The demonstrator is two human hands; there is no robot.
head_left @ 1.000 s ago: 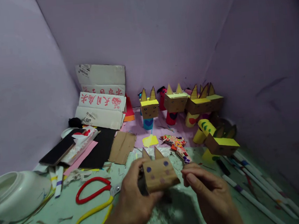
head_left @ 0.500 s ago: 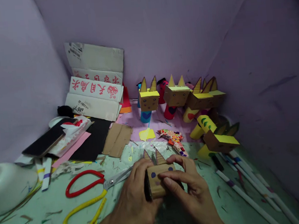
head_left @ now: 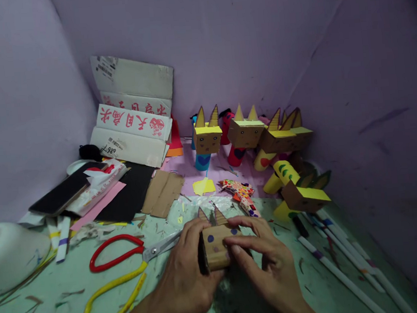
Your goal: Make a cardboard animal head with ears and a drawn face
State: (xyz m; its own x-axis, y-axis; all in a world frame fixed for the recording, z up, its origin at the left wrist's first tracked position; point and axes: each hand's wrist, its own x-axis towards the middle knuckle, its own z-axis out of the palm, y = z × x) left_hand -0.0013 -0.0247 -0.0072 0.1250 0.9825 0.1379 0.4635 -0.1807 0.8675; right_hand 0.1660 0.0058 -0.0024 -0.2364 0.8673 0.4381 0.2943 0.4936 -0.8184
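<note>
Left hand clasps cardboard box; right hand touching, pinch unclear; ears up, dotted face toward camera, long axis unclear.

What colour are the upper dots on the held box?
The upper dots are dark blue; the head view shows them best.

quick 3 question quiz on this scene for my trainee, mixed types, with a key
1. Multiple choice: what is the left hand holding?
A) a white stick
B) a cardboard box with pointed ears
C) a black phone

2. True or false: the scissors have one red handle and one yellow handle.

3. Fill in the blank: in the picture, the floral shape lies to the ____ of the yellow scrap.

Key:
1. B
2. True
3. right
</note>
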